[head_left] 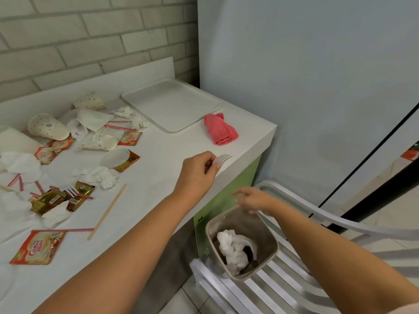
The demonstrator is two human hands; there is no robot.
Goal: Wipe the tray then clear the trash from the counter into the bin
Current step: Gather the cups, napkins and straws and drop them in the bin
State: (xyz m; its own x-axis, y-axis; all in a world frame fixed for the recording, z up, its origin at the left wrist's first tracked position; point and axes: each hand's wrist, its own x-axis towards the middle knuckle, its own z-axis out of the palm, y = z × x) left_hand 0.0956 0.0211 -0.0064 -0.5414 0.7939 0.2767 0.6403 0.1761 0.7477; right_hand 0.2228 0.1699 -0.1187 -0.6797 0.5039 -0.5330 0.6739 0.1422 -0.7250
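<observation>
Left hand (199, 169) fingers pinching plastic fork (224, 157) — tines beyond them, right hand (255, 200) loose-fingered above bin (260, 230)

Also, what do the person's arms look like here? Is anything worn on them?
Both arms are bare. The left forearm and the right forearm show no sleeve, and no watch, bracelet, ring or glove is visible. Only at the bottom right corner does a bit of pale pink fabric appear. It is perhaps a sleeve edge, but too little shows to tell.
</observation>
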